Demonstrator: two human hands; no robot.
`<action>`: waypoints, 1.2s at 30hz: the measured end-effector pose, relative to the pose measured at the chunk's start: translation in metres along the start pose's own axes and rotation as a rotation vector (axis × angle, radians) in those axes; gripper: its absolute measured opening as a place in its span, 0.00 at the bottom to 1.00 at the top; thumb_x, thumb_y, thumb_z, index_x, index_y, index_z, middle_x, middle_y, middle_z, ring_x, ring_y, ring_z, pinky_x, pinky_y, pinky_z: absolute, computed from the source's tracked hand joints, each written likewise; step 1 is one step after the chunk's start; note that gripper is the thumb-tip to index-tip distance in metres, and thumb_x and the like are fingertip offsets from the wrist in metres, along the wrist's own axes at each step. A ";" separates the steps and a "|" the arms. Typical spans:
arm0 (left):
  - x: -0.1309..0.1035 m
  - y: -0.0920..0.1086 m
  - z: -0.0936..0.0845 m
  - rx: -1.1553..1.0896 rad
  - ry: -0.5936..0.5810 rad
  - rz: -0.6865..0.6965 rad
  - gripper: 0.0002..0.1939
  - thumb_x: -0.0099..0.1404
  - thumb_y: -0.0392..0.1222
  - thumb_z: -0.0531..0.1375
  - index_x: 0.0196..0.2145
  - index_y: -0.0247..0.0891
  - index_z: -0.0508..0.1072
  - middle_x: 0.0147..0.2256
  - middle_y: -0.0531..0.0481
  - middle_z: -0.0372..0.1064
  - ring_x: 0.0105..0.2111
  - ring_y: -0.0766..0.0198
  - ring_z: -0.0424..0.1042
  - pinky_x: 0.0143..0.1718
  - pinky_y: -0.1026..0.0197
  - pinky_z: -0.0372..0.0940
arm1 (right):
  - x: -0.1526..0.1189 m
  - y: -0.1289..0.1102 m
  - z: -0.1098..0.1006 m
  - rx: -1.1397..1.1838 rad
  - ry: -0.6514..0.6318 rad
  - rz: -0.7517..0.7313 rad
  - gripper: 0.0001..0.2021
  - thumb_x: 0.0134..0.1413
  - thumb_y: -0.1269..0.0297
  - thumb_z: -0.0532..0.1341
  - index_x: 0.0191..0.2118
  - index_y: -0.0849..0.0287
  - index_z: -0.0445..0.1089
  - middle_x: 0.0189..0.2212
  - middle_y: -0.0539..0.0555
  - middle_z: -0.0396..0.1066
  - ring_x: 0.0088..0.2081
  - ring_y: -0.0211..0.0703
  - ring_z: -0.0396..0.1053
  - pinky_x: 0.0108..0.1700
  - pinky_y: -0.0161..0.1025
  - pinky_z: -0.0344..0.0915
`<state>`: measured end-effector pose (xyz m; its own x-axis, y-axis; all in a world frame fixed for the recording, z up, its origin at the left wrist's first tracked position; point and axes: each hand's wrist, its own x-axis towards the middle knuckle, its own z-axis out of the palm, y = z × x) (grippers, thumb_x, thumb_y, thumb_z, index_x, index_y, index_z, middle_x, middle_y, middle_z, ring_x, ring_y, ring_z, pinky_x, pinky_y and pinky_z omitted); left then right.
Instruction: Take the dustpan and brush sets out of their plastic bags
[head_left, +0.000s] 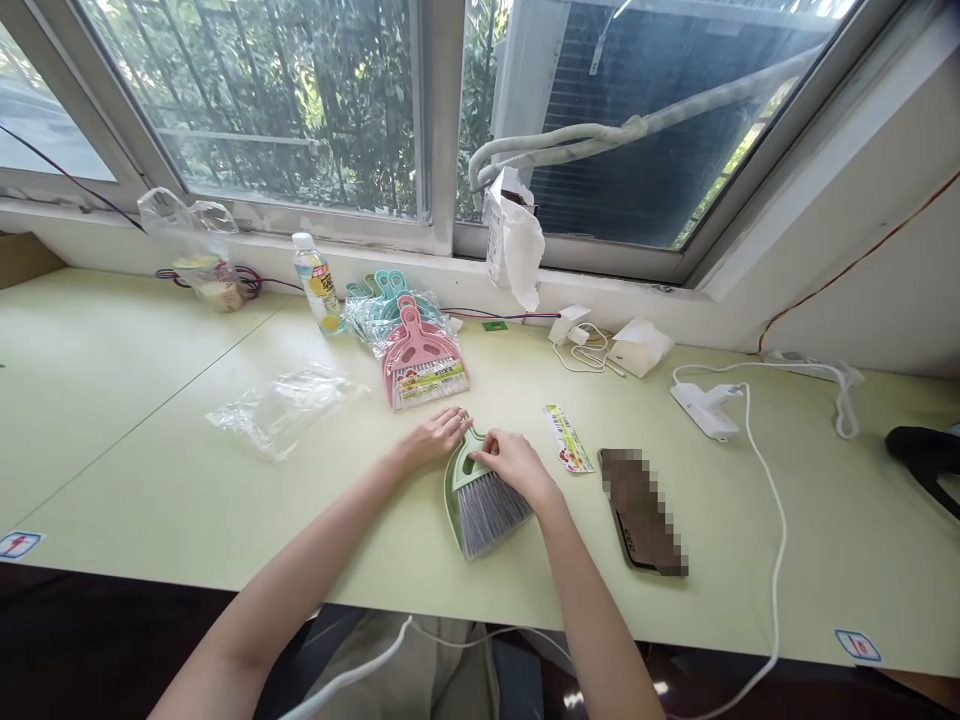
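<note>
A small green hand brush (491,515) with grey bristles lies on a matching green dustpan (450,500), handles pointing away from me. My right hand (516,462) is closed on the brush, its thumb and fingertips at the opening in the brush's green top. At the far end of the handles is my left hand (435,437), fingers bent and together on the handle tip; its exact grip is partly hidden. Just beyond lies a pink dustpan and brush set (424,350) in clear wrapping, with blue-green sets (388,290) behind it.
Left of my hands lies a crumpled clear plastic bag (285,405). A printed label strip (568,438) and a phone (643,512) lie to the right. A drink bottle (319,285) stands near the window. A white power strip (706,410) trails a cable over the table's front edge.
</note>
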<state>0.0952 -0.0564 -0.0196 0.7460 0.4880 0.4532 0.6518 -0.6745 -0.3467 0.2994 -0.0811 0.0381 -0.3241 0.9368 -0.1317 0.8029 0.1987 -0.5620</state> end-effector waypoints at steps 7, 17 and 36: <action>0.001 0.000 -0.001 -0.025 0.021 -0.010 0.19 0.68 0.28 0.47 0.55 0.26 0.67 0.53 0.33 0.69 0.57 0.55 0.67 0.58 0.53 0.63 | 0.004 -0.001 0.005 -0.097 0.040 0.031 0.07 0.52 0.59 0.62 0.32 0.57 0.71 0.30 0.53 0.75 0.33 0.41 0.70 0.32 0.34 0.53; 0.008 -0.002 -0.012 0.008 0.047 -0.075 0.19 0.69 0.32 0.51 0.57 0.41 0.66 0.51 0.42 0.69 0.51 0.57 0.69 0.56 0.52 0.62 | 0.000 -0.001 0.000 -0.195 0.120 0.049 0.07 0.50 0.58 0.62 0.32 0.56 0.70 0.29 0.52 0.74 0.33 0.43 0.71 0.32 0.36 0.53; 0.014 -0.005 -0.002 -0.044 0.084 0.038 0.16 0.70 0.30 0.48 0.51 0.27 0.69 0.49 0.33 0.71 0.54 0.54 0.69 0.59 0.44 0.62 | 0.007 0.002 0.005 -0.080 0.083 0.047 0.09 0.52 0.56 0.64 0.29 0.55 0.69 0.27 0.50 0.74 0.31 0.40 0.69 0.32 0.34 0.54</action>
<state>0.1018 -0.0476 -0.0101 0.7546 0.4148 0.5085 0.6156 -0.7158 -0.3296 0.2958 -0.0753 0.0322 -0.2451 0.9656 -0.0869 0.8546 0.1728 -0.4897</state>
